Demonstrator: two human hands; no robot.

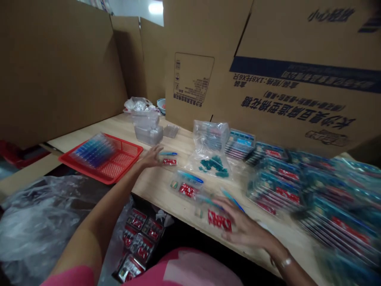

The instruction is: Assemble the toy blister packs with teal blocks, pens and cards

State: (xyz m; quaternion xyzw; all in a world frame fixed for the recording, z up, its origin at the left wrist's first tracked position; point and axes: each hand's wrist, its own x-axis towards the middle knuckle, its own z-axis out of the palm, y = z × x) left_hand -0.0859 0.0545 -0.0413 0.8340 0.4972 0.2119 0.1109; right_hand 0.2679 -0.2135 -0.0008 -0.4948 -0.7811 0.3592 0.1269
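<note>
Several slim blue pieces (94,151) lie in a red rectangular plastic basket (119,167) at the left of the frame, above crumpled clear plastic sheeting (44,222). At bottom centre-left, red-and-clear packs (139,236) sit below the edge of my pale wooden desk (160,184). Clear plastic boxes (149,133) are stacked left of centre. Just below them my left hand (151,157) has its fingers and thumb apart, close beside a small set with a blue stick and a red dotted piece (170,162). A clear tray with a red dotted insert (188,190) lies mid-frame, below a clear bag of teal pieces (214,165). Right of centre, my blurred right hand (242,222) is over another red dotted tray (219,221); I can't tell whether it grips. Teal-and-red packs (285,186) fill the right in stacks.
</note>
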